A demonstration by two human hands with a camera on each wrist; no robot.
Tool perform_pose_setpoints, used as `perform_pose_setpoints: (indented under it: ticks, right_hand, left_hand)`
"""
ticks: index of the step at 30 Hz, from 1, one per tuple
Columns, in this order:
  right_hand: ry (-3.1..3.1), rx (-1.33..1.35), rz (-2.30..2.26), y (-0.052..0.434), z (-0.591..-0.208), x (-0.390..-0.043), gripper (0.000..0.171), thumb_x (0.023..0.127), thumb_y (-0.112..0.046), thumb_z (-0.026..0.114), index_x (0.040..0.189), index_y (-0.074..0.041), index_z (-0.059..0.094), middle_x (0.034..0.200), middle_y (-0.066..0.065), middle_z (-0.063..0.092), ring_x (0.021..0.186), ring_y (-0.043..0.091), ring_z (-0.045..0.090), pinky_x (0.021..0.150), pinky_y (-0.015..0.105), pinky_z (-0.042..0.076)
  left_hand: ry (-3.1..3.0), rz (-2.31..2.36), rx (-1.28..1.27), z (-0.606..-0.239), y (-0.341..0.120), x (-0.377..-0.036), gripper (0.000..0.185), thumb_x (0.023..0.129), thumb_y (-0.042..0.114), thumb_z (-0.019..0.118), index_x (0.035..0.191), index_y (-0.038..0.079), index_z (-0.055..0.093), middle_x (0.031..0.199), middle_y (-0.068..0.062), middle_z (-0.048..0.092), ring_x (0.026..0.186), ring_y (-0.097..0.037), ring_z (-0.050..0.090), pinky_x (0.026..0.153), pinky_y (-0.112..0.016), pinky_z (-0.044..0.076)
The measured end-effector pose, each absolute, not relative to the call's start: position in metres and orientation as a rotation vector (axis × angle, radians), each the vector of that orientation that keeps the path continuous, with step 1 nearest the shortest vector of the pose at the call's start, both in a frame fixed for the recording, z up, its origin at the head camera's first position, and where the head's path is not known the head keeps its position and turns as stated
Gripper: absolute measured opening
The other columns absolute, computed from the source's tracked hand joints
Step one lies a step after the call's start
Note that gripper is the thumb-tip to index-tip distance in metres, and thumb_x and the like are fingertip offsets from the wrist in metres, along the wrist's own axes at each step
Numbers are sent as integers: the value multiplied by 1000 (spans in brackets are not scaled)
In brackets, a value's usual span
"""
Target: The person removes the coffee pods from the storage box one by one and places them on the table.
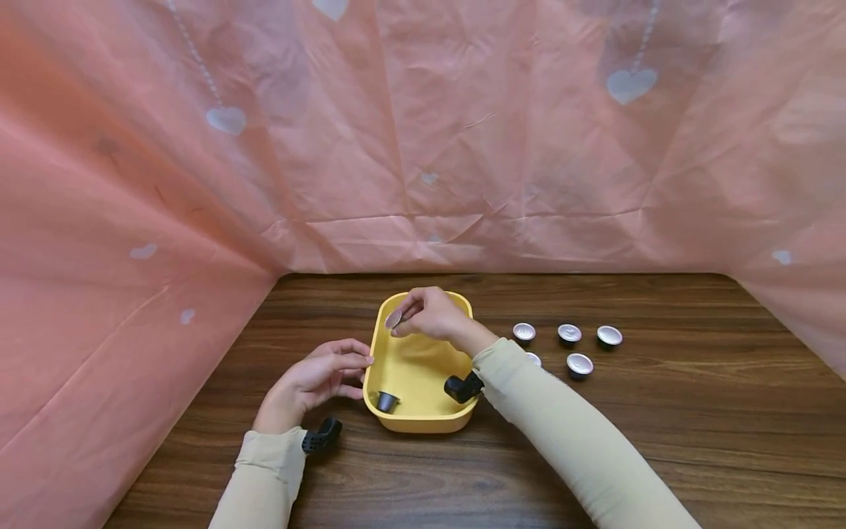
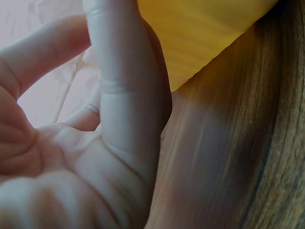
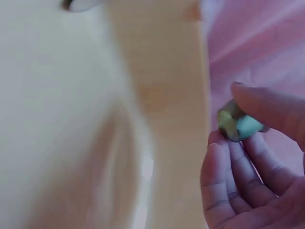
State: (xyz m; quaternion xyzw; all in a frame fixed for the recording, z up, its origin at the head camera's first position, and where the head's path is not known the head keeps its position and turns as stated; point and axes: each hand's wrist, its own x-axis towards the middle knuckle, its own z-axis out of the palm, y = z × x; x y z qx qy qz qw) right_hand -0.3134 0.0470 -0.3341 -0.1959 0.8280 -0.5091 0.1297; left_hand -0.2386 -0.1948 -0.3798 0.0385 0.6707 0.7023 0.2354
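My right hand is over the far left part of a yellow tray and pinches a coffee capsule by thumb and fingertips. The right wrist view shows this capsule tilted, with shiny reflections on its surface. Inside the tray, a dark coffee capsule lies on its side at the near left corner. Against the tray's left wall rest the fingertips of my left hand, its fingers loosely extended and apart. In the left wrist view, those fingers stand beside the yellow wall.
Right of the tray, several foil-topped capsules stand upright in two rows on the wooden table. The right sleeve partly covers one capsule. A pink curtain with hearts hangs behind and at the sides.
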Motion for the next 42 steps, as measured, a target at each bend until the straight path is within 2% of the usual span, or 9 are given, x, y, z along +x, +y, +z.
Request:
perform_pose_setpoints:
  ticks: [4, 12, 23, 27, 36, 42]
  right_hand:
    - [2350, -509, -1669, 62, -322, -312, 29, 81, -10, 92, 105, -9, 77, 97, 1, 79, 90, 11, 70, 80, 23, 56]
    - [2226, -509, -1891, 92, -316, -306, 37, 86, -3, 88, 120, -2, 73, 112, 9, 81, 95, 10, 75, 87, 26, 62]
    - [2121, -452, -2049, 115, -325, -300, 41, 85, 8, 84, 123, 3, 69, 102, -2, 78, 90, 6, 76, 86, 22, 61]
    - [2121, -441, -2052, 121, -324, -296, 41, 85, 7, 84, 122, 2, 68, 100, -7, 76, 90, 6, 75, 85, 22, 61]
    - [2186, -399, -2062, 144, -326, -287, 42, 85, 1, 87, 123, -3, 67, 102, -8, 75, 92, 6, 75, 85, 21, 61]
    - [2237, -384, -2063, 163, -330, -285, 44, 86, -2, 86, 125, -1, 67, 101, -12, 76, 93, 4, 74, 85, 20, 60]
  left_hand:
    - [1855, 1918, 113, -380, -195, -238, 6, 105, 8, 59, 106, 14, 63, 93, 1, 69, 84, -13, 70, 71, -28, 65]
    - [1834, 1922, 145, -382, -195, -238, 6, 106, 9, 59, 107, 14, 62, 94, 2, 71, 86, -12, 71, 71, -28, 66]
    - [1820, 1923, 176, -381, -197, -239, 4, 106, 10, 60, 110, 10, 62, 96, 1, 72, 88, -13, 72, 73, -29, 67]
    - [1813, 1923, 173, -380, -196, -239, 5, 107, 10, 61, 111, 9, 62, 96, 0, 72, 88, -13, 72, 73, -29, 67]
    - [1831, 1908, 163, -378, -196, -239, 5, 107, 11, 61, 111, 9, 63, 95, 0, 71, 86, -13, 71, 73, -29, 67]
    - [1805, 1917, 183, -379, -200, -239, 5, 108, 9, 59, 110, 11, 62, 95, 1, 72, 86, -12, 72, 71, -28, 66]
